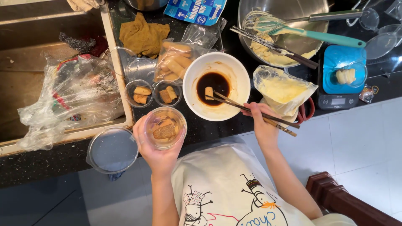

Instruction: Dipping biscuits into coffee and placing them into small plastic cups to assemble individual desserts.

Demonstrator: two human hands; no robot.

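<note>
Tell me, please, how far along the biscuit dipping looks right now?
Done: two small cups each hold soaked pieces. In hand: the left hand holds a third cup with pieces in it, while the right hand dips one with chopsticks in the white bowl. Left: biscuits in the bag.

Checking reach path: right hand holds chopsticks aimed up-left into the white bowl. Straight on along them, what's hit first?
Likely the biscuit piece at the chopsticks' tips, lying in the dark liquid of the white bowl. The right hand grips their far end. Whether the tips already touch is unclear.
</note>
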